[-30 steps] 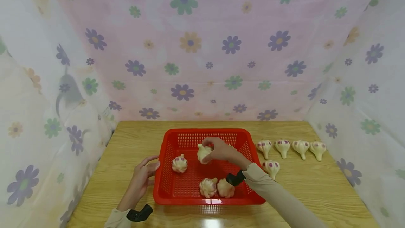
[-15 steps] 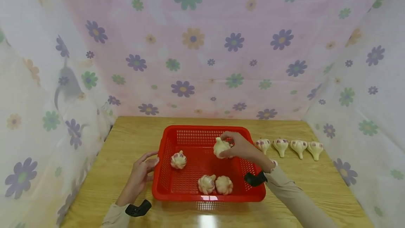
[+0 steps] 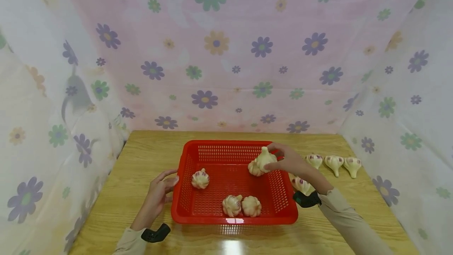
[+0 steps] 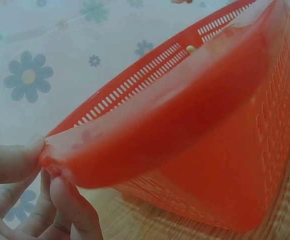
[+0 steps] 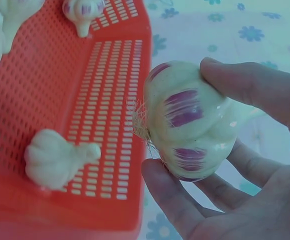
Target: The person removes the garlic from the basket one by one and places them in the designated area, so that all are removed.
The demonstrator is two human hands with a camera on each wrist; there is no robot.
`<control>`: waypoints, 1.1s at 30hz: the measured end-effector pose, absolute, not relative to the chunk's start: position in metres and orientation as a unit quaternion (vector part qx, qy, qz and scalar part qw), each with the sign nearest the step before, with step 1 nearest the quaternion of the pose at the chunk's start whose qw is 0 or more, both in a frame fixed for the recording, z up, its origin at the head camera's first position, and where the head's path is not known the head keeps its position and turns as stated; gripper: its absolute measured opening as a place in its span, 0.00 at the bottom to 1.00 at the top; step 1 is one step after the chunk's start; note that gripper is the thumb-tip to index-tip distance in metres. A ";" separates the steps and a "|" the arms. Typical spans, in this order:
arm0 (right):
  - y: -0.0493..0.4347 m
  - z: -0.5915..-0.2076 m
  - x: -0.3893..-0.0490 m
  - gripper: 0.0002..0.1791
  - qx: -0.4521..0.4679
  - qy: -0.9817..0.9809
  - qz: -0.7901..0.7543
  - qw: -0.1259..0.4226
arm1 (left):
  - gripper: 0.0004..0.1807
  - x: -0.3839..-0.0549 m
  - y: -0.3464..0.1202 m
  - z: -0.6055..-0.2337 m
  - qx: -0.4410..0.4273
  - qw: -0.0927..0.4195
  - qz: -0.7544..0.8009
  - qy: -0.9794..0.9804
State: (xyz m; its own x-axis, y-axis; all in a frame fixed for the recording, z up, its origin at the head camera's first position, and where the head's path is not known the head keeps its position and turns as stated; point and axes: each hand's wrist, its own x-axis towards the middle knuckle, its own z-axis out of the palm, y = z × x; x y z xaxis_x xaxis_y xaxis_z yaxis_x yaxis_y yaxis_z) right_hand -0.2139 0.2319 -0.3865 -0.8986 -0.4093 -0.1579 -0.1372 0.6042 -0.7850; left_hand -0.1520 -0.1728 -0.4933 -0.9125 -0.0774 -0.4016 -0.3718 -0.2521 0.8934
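Observation:
A red plastic basket (image 3: 212, 220) with perforated sides stands on the table. My left hand (image 3: 159, 192) is at its left side; in the left wrist view, thumb and fingertips pinch the basket's rim (image 4: 150, 120). With thumb and fingers my right hand (image 3: 290, 163) grips a garlic bulb (image 3: 266, 159) over the basket's back right part. Purple patches and a tuft of roots show on that bulb (image 5: 190, 120) in the right wrist view. Just left of it a second bulb (image 3: 254, 168) lies in the basket, partly hidden. More bulbs lie at the left (image 3: 200, 179) and front (image 3: 251, 206).
Right of the basket, a row of garlic bulbs (image 3: 334, 164) lies on the wooden table (image 3: 155, 148), partly hidden by my right hand. Another bulb (image 3: 301, 184) lies nearer, beside the basket's right wall. Flowered cloth (image 3: 230, 50) hangs behind and at both sides.
My right hand has carried the garlic bulb rightward, from above the basket's middle to its back right side, uncovering the bulb there. My left hand stays at the rim.

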 end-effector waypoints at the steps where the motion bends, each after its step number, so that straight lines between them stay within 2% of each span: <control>1: 0.235 -0.386 -0.214 0.37 -0.152 0.880 -0.419 0.164 | 0.27 -0.152 -0.173 -0.494 -0.186 0.095 0.769 0.603; 33: 0.306 -0.387 -0.196 0.40 -0.117 0.899 -0.399 0.137 | 0.26 -0.151 -0.173 -0.493 -0.178 0.095 0.766 0.611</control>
State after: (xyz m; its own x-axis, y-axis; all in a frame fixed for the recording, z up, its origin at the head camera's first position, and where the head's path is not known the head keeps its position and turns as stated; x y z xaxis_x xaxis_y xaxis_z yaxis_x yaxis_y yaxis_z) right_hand -0.1956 0.3062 -0.3873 -0.9349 -0.3203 -0.1527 -0.1019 0.6545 -0.7491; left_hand -0.1509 -0.1728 -0.4933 -0.9183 -0.0721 -0.3892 -0.3635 -0.2356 0.9013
